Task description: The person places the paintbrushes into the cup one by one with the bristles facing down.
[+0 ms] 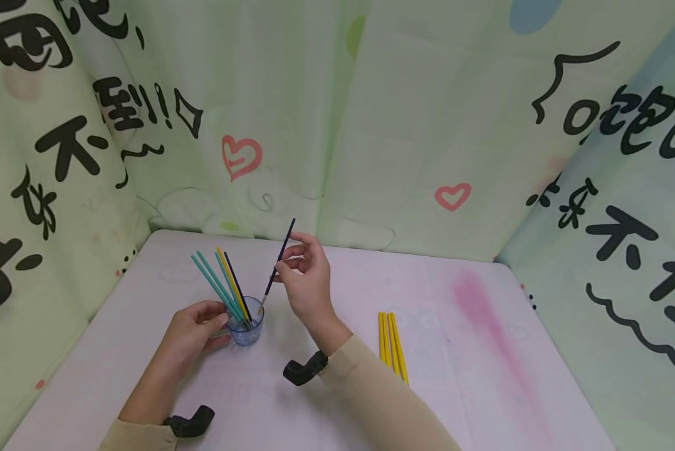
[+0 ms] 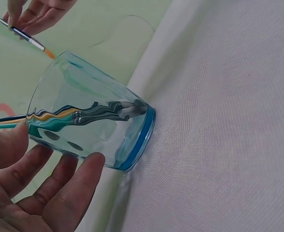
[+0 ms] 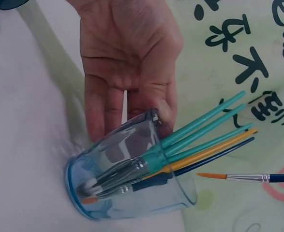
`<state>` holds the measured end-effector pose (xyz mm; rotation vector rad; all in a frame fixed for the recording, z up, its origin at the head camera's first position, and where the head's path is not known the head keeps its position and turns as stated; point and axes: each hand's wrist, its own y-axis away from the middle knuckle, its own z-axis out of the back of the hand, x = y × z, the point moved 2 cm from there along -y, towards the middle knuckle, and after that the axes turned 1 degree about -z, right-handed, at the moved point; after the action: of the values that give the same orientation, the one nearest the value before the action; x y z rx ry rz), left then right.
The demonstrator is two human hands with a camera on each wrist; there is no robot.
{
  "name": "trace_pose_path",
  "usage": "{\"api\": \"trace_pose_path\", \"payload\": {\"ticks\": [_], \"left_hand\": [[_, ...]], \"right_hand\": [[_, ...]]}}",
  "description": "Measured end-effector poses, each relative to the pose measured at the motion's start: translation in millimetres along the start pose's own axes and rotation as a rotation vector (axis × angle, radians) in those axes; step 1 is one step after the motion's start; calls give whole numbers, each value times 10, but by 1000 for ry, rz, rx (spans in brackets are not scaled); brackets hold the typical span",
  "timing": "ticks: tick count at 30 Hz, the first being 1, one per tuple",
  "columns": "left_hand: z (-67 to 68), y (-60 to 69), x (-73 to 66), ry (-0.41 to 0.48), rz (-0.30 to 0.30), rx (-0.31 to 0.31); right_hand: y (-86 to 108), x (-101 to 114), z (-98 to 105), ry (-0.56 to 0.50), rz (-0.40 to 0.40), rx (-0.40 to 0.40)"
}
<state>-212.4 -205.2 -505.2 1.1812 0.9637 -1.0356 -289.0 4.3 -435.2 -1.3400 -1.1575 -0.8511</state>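
Observation:
A clear blue-tinted plastic cup (image 1: pixel 246 336) stands on the table, held at its side by my left hand (image 1: pixel 190 332), thumb near the rim. Several paintbrushes lean inside it bristles down: teal ones (image 3: pixel 204 116), a yellow one (image 3: pixel 214 150) and a dark blue one (image 3: pixel 219 157). My right hand (image 1: pixel 309 285) pinches another dark blue paintbrush (image 1: pixel 283 250) by its handle. Its orange bristle tip (image 3: pixel 212 176) points down close by the cup's rim. From the left wrist view, that tip (image 2: pixel 49 53) appears just outside the cup's mouth.
Several yellow sticks (image 1: pixel 390 341) lie side by side on the white-covered table (image 1: pixel 455 401), right of the right forearm, which hides their near ends. A pale green curtain (image 1: pixel 371 125) with black lettering and hearts surrounds the table's back and sides.

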Motion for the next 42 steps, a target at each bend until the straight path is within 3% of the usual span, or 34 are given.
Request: {"api": "trace_pose_path", "payload": {"ticks": [21,33,42], "left_hand": [[-1,-26,-1,-21,14,-22],[1,-6,0,-9,8,-16],[-3,0,-4,-9,-7,-20]], "right_hand": [[45,-361,-153,175,-3,129],[70,-484,-191,227,-24,142],[128,-565,-163,359,-36,216]]}}
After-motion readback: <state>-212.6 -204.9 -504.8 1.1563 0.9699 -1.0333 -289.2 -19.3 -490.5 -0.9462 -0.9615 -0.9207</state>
